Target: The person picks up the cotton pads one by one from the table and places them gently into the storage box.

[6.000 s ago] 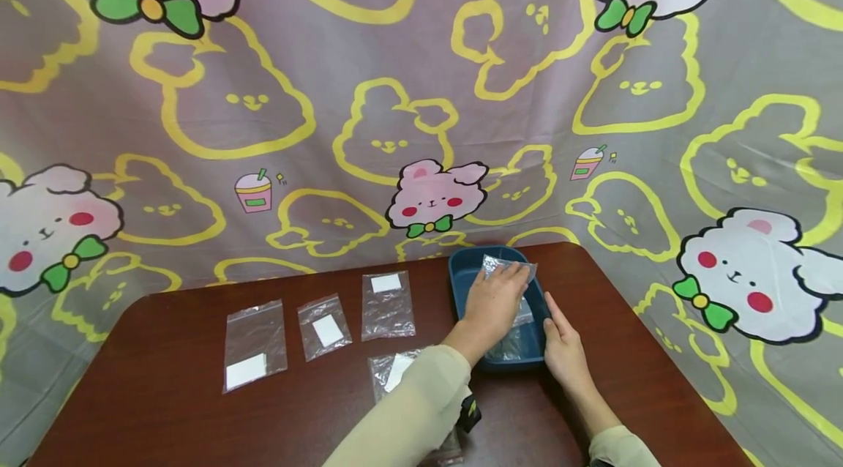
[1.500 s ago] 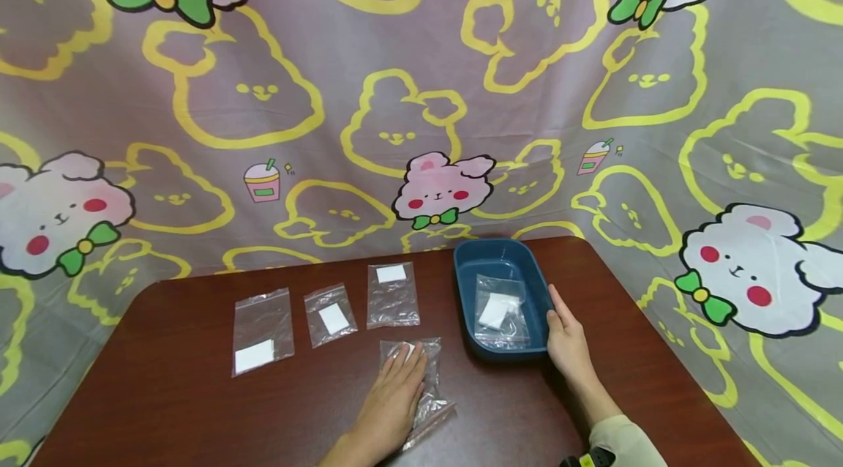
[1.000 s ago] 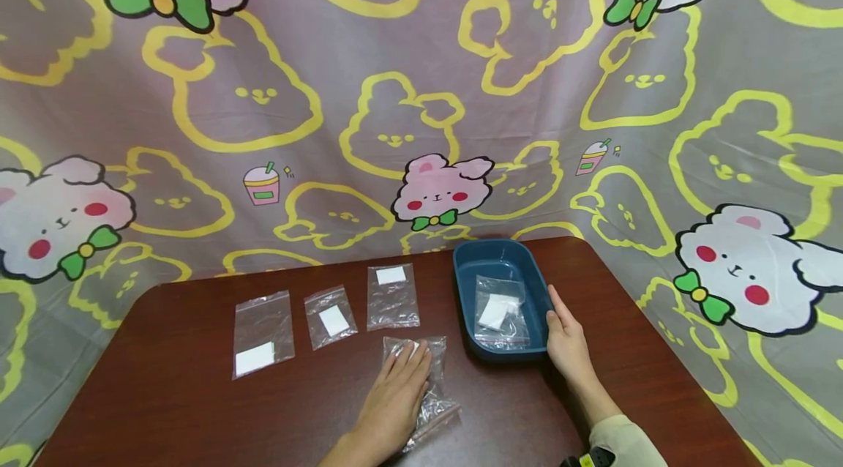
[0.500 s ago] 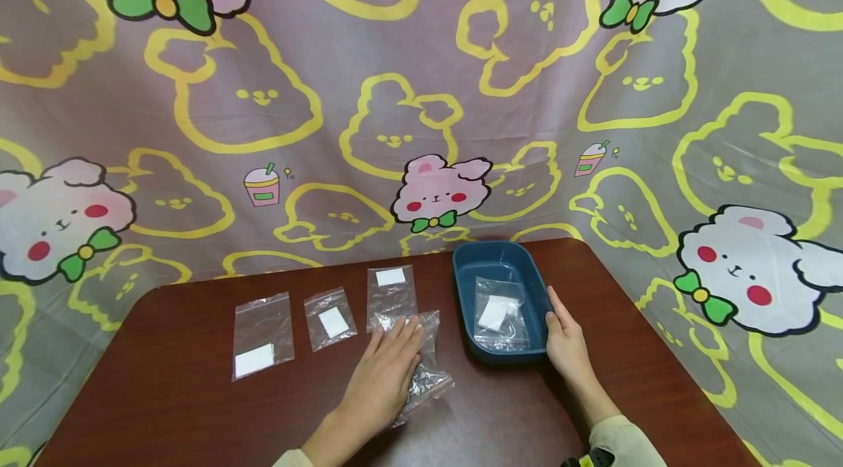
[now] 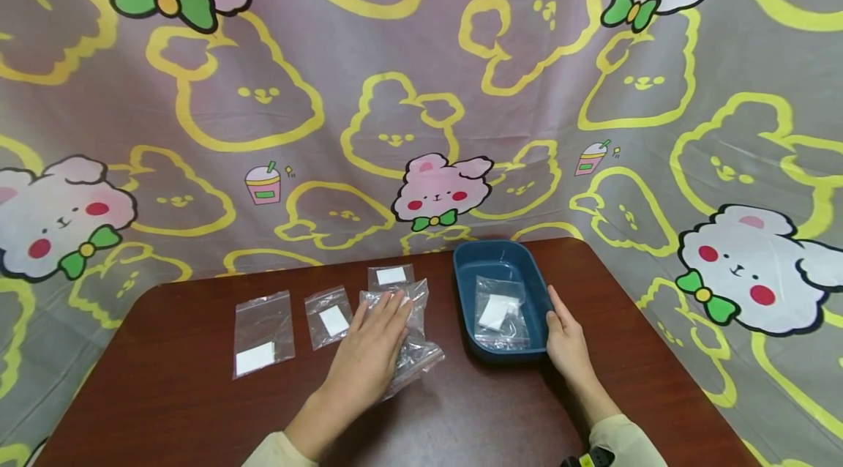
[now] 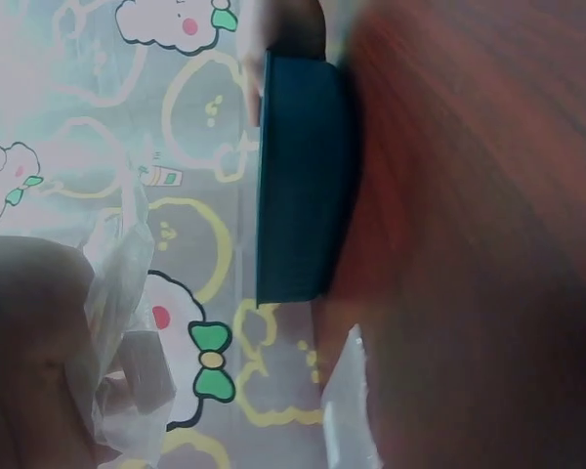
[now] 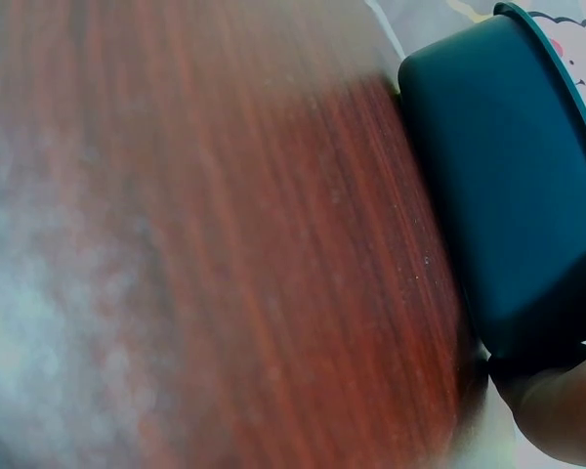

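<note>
My left hand (image 5: 369, 350) holds a clear zip-lock bag (image 5: 411, 361) under its fingers, above the table beside the tray. In the left wrist view that bag (image 6: 122, 283), with a white rectangle inside, hangs at the hand, a fingertip showing behind the plastic. My right hand (image 5: 569, 350) grips the right side wall of a dark blue tray (image 5: 466, 306), thumb at the rim; the right wrist view shows the tray's outer wall (image 7: 508, 186) close up. Inside the tray lies a zip-lock bag (image 5: 500, 313) with white pieces.
On the wooden table (image 5: 197, 408) lie a larger bag (image 5: 263, 320) at left, a smaller bag (image 5: 323, 306) beside it, and another bag (image 5: 390, 277) partly covered by the held one. A patterned curtain (image 5: 303, 159) stands behind the table.
Six seconds ago my left hand was over the tray with a bag. It then lay on the bag in front; that bag has since moved away from me and slightly left. The right hand stays at the tray.
</note>
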The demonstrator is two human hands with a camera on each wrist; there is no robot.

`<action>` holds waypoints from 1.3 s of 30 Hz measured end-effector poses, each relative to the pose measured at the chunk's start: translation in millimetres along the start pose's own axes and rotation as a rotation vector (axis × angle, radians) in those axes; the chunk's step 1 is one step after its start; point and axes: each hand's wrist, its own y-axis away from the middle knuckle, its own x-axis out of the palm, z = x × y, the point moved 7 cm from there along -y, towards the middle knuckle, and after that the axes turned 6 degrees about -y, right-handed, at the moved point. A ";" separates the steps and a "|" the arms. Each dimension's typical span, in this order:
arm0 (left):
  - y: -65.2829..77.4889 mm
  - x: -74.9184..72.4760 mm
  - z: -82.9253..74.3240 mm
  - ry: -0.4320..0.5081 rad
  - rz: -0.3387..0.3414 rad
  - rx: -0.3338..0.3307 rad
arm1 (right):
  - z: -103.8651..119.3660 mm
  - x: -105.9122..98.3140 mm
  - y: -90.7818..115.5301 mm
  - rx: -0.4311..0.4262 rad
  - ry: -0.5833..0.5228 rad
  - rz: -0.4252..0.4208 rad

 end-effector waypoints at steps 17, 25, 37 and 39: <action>-8.9 -26.5 19.0 -0.041 -0.051 -0.031 | 3.6 0.4 -0.7 0.013 -0.026 0.010; -10.2 -27.0 24.7 -0.032 -0.049 -0.054 | 3.8 0.4 1.4 0.027 -0.018 0.012; -15.2 -16.2 30.8 -0.009 -0.070 -0.061 | 3.5 0.9 1.2 0.011 -0.008 0.005; -16.9 -13.9 31.2 -0.001 -0.069 -0.064 | 3.8 0.7 1.1 0.008 -0.006 0.003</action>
